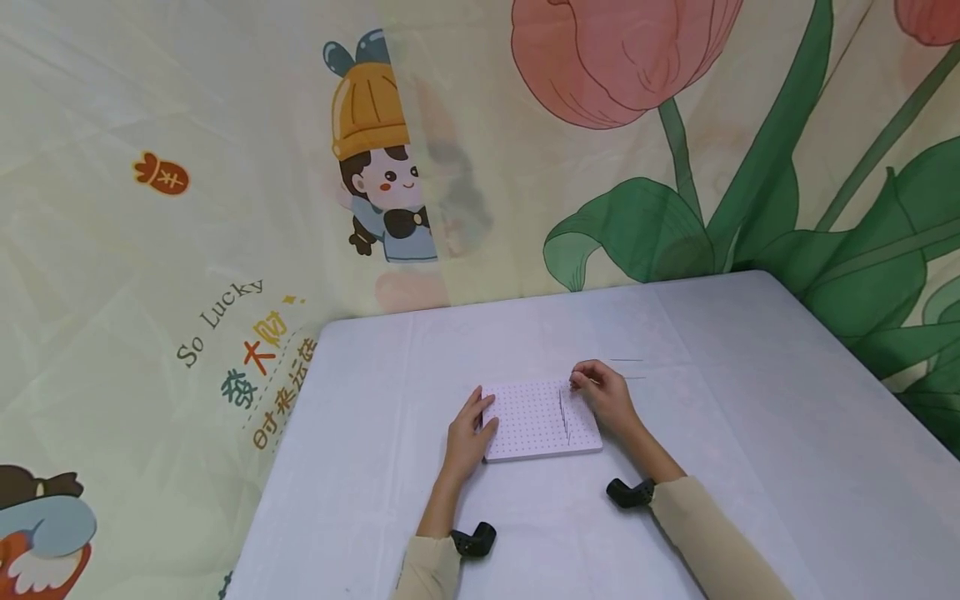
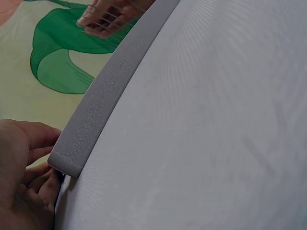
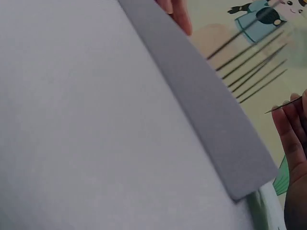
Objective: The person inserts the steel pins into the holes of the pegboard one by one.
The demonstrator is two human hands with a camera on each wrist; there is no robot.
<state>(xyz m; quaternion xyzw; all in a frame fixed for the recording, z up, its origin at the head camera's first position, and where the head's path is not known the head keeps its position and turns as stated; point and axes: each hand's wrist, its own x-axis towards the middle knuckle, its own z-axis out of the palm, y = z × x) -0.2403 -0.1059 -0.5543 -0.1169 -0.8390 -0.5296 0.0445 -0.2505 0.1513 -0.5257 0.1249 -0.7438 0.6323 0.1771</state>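
Note:
A white pegboard [image 1: 525, 425] with rows of small holes lies on the table. Several thin dark metal rods [image 1: 564, 417] stand upright in a line toward its right side; the right wrist view shows these rods [image 3: 240, 72] rising from it side by side. My left hand [image 1: 468, 437] grips the board's left edge, and the left wrist view has its fingers [image 2: 41, 136] around the corner. Above the board's far right part, my right hand [image 1: 603, 396] pinches one more thin rod [image 3: 285, 104] between thumb and fingertips, its pointed end sticking out past them.
Two loose thin rods [image 1: 626, 360] lie on the white tablecloth [image 1: 375, 417] beyond the right hand. A printed curtain [image 1: 480, 150] hangs behind the table's far edge. Each wrist carries a black camera [image 1: 628, 492].

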